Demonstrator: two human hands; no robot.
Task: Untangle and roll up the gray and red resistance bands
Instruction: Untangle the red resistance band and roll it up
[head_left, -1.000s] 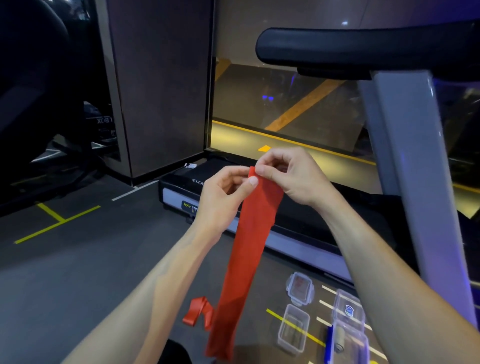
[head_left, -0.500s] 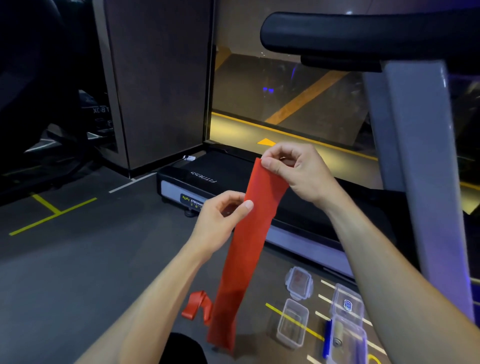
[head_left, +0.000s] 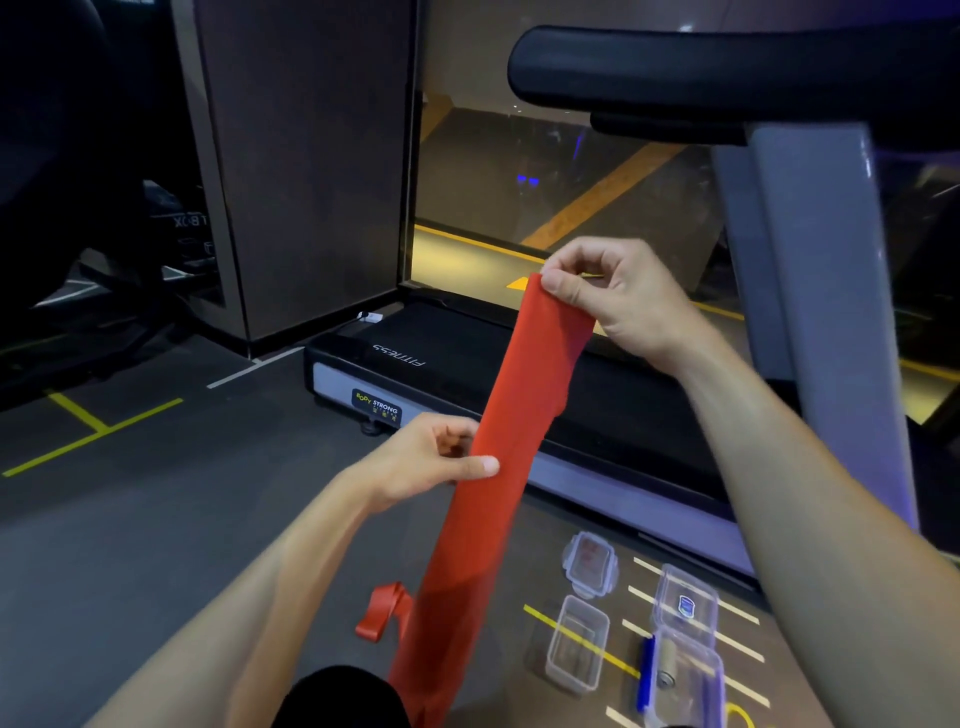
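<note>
Currently: red band (head_left: 498, 467) hangs mid-frame, untangled, unrolled, top pinched by my right hand (head_left: 618, 301), edge pinched by left hand (head_left: 431, 457); gray band unseen.

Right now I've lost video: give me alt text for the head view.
Two bare hands hold a red resistance band hanging to the floor: the right hand pinches its top end, the left hand pinches it lower down. Clear plastic containers sit on the floor beside a treadmill.
</note>
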